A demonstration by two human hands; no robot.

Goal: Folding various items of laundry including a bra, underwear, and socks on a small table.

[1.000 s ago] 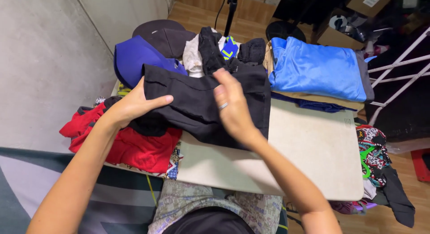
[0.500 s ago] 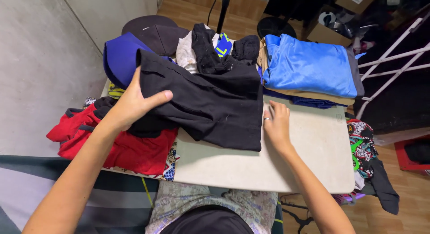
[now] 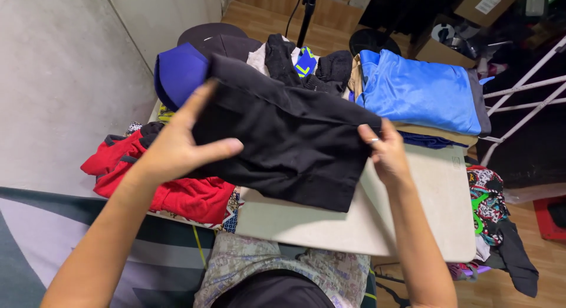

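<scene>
Head view, from left to right: a red garment (image 3: 171,193) lies at the left edge of the beige table (image 3: 413,219). Above it the left hand (image 3: 177,146) grips the left side of a folded black garment (image 3: 289,143), thumb on top, lifted off the tabletop. The right hand (image 3: 386,154) pinches the garment's right edge. Beyond, a folded blue garment (image 3: 418,89) tops a stack.
</scene>
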